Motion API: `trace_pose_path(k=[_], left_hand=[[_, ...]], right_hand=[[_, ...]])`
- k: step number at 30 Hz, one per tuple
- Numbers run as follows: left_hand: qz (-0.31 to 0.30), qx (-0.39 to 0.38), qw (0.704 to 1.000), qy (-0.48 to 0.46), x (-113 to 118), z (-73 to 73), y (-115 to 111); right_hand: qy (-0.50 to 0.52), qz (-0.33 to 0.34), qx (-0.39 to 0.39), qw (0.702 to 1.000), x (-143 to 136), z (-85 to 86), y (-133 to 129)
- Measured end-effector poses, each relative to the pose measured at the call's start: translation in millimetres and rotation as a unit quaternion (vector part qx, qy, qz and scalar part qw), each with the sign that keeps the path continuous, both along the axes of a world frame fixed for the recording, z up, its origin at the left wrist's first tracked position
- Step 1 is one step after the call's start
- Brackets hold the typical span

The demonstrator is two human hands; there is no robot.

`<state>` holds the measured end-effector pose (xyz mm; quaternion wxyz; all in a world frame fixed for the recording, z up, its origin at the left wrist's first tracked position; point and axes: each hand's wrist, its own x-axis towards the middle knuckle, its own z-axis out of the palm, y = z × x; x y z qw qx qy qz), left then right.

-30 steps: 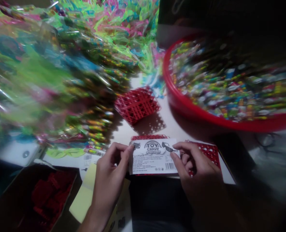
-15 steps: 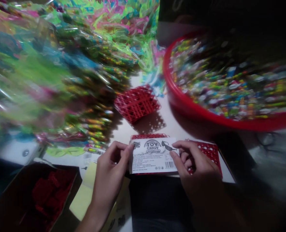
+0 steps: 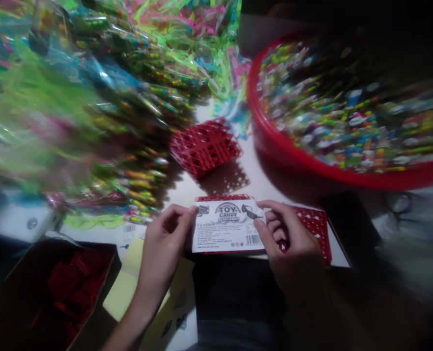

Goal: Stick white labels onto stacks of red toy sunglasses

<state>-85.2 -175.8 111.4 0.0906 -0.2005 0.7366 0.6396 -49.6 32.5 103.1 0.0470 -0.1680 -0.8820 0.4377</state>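
A white printed label (image 3: 224, 231) reading "Toy Candy Sunglasses" lies over a red perforated plastic piece (image 3: 220, 198), whose far edge shows behind it. My left hand (image 3: 170, 234) pinches the label's left edge between thumb and forefinger. At the other end, my right hand (image 3: 287, 234) grips the upper right edge with thumb and forefinger, the remaining fingers curled. Partly behind that hand is another red perforated piece (image 3: 317, 229). Farther back on the white table stands a red lattice basket (image 3: 205, 146).
A red tub (image 3: 255, 92) full of small colourful wrapped candies stands at the right. Heaped candy tubes (image 3: 147, 190) and bright plastic pieces (image 3: 187, 29) cover the left and back. Lower left are a box of red parts (image 3: 70, 278) and yellow backing paper (image 3: 123, 287).
The whole view has shifted slightly, so everything sits a little higher in the picture. Both hands keep hold of the label, which lies about the same over the red piece.
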Motion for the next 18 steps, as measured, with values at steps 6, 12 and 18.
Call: trace_pose_path(k=[6,12,18], left_hand=[[0.006,-0.004,1.000,-0.003,2,-4.8,-3],[0.007,0.001,1.000,0.009,12,13.2,-7],[-0.045,0.029,0.999,0.000,25,36.7,-13]], right_hand=[[0.006,-0.005,-0.097,0.995,2,-10.8,-3],[0.040,-0.034,-0.137,0.989,8,2.6,-6],[0.109,-0.046,-0.200,0.973,11,29.1,-10]])
